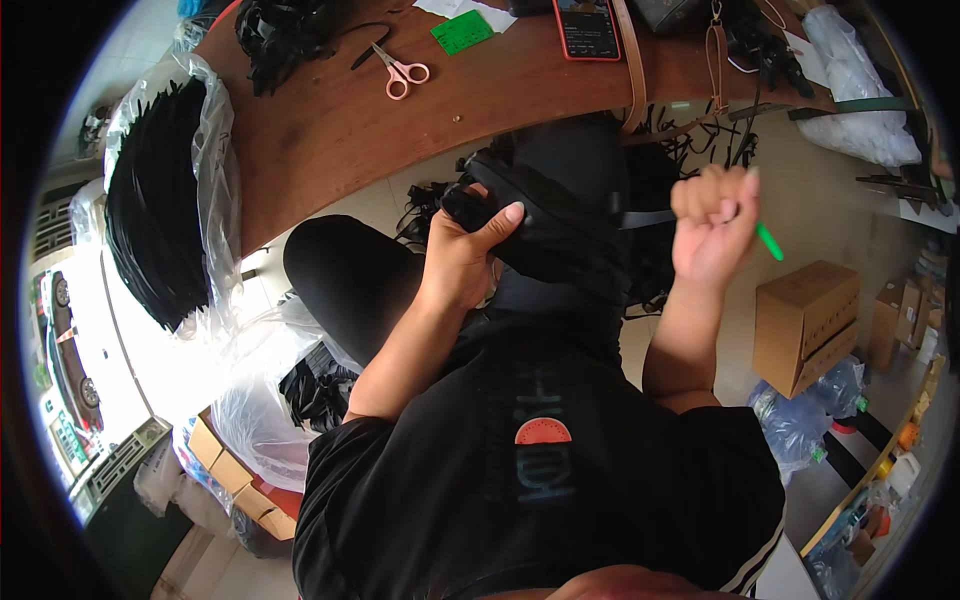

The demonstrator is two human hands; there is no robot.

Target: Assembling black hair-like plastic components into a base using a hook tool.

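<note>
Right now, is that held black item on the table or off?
Off: the left hand grips the black item on the near side of the table. Whether it rests on the legs, I cannot tell.

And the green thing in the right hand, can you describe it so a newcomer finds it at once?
Below the brown table's right part, find the raised right hand. A green stick pokes out of it, slanting down to the right. Unlike the flat green card on the table, it is narrow and held.
</note>
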